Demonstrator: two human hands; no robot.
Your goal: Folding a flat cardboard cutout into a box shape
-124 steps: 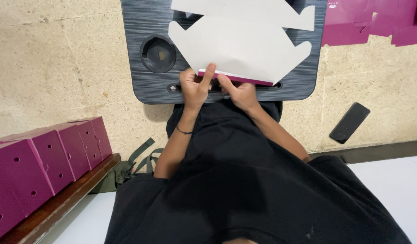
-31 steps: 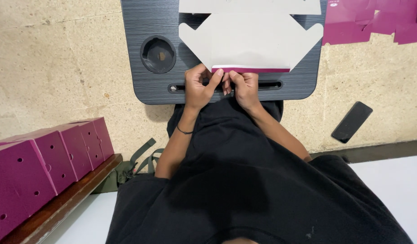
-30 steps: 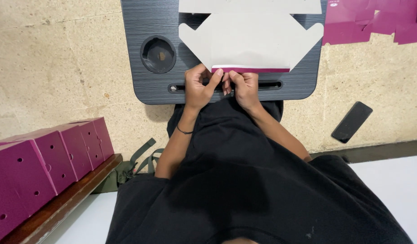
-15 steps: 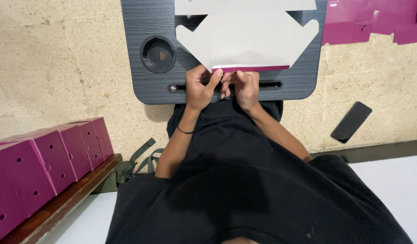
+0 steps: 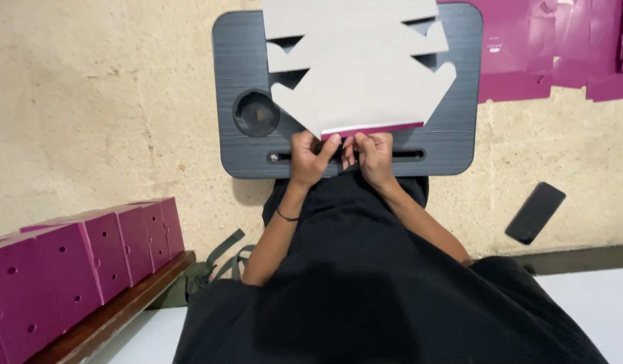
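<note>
Purple boxes (image 5: 68,269) sat nearest, at lower left on a wooden ledge, a phone (image 5: 535,212) on the floor to the right. Further out, both hands pinched the near edge of the card blank (image 5: 365,87) on the grey lap tray (image 5: 244,47): left hand (image 5: 310,156) and right hand (image 5: 373,154) closed on its folded purple flap (image 5: 372,129). Pressing evenly along the crease, thumbs working outward, would likely keep the fold straight. More purple card (image 5: 561,47) lay beyond.

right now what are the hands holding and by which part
Both the left hand and right hand pinch the flat white cardboard box blank at its near edge, along the folded magenta strip.
</note>
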